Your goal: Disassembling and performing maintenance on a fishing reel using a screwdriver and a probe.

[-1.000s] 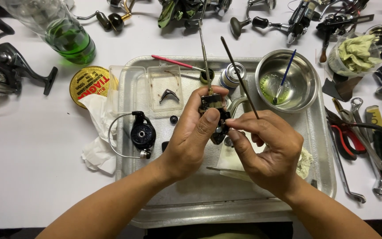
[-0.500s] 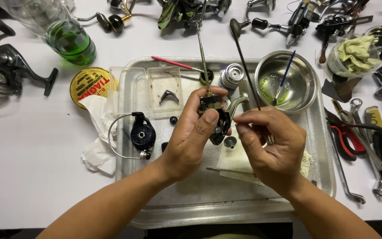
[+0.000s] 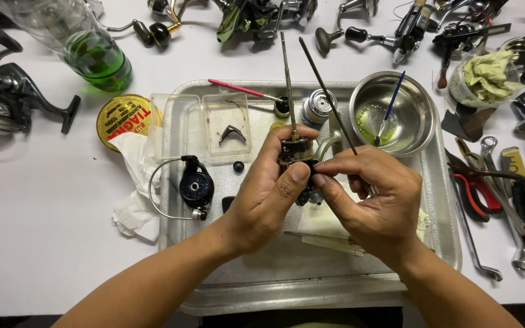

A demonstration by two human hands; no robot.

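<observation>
My left hand (image 3: 268, 194) grips a small dark fishing reel body (image 3: 299, 152) with a thin metal shaft (image 3: 287, 79) sticking up from it, above a metal tray (image 3: 311, 285). My right hand (image 3: 375, 194) holds a thin dark rod-like tool (image 3: 326, 91), slanted up and to the left, and its fingertips touch the reel body. Most of the reel body is hidden by my fingers. On the tray to the left lies a black reel rotor with a wire bail (image 3: 192, 185).
A steel bowl with green liquid and a blue brush (image 3: 393, 112), a small can (image 3: 318, 106), a clear plastic box (image 3: 227, 127) and a red brush (image 3: 241, 90) lie in the tray. Around it: green-liquid bottle (image 3: 95, 58), yellow tin (image 3: 123, 115), spinning reel (image 3: 7, 106), wrenches and red pliers (image 3: 487, 188).
My right hand has re-gripped the dark rod-like tool, its top end swinging slightly, and the fingertips have closed in on the reel body. My left hand has stayed in place.
</observation>
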